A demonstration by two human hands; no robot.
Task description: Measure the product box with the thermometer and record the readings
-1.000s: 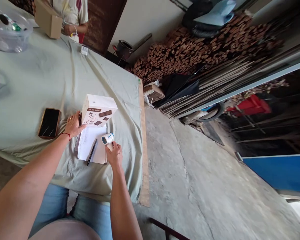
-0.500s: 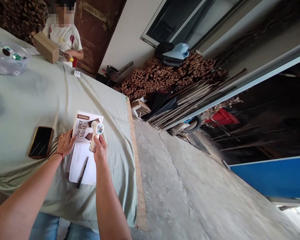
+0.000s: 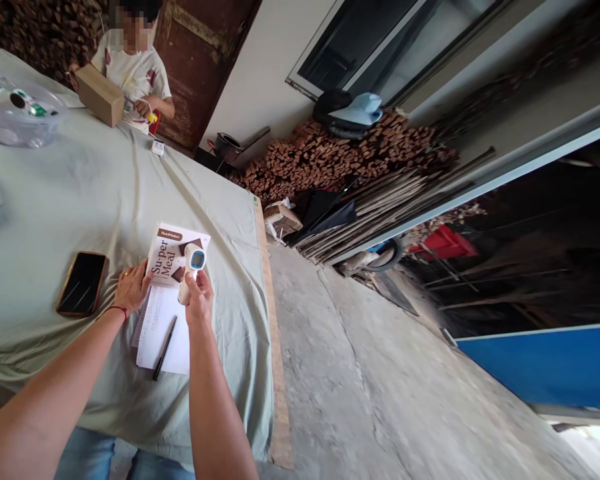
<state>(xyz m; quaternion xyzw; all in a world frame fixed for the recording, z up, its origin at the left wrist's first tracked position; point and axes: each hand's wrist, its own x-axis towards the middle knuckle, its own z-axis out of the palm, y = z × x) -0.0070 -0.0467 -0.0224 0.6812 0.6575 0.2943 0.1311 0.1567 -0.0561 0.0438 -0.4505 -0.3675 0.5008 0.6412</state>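
Observation:
My right hand [image 3: 199,297] is wrapped round the handle of a white infrared thermometer [image 3: 189,283], its small screen facing me. The thermometer is over the right side of a "Su-per Meal" box [image 3: 167,250], white with brown print and pictures of chocolate-coloured pieces. At the box's lower left edge, my left hand [image 3: 131,288] grips it; part of the fingers is hidden. Below the box lies a sheet of paper [image 3: 153,343] with lines of writing. A black pen [image 3: 165,348] rests slantwise on the sheet. Left of my left hand, a smartphone [image 3: 83,283] lies with its screen dark.
A pale green cloth [image 3: 105,193] covers the table. Across it, a person [image 3: 137,77] is behind a cardboard box [image 3: 100,97]. A clear plastic basin [image 3: 23,127] with bottles stands far left, a small white box [image 3: 157,147] near the far edge. Stacked firewood [image 3: 290,153] lines the wall.
The thermometer's screen has turned from pale and bright to darker blue. My view has shifted slightly, and both hands keep their holds. The person across the table appears a little lower in view.

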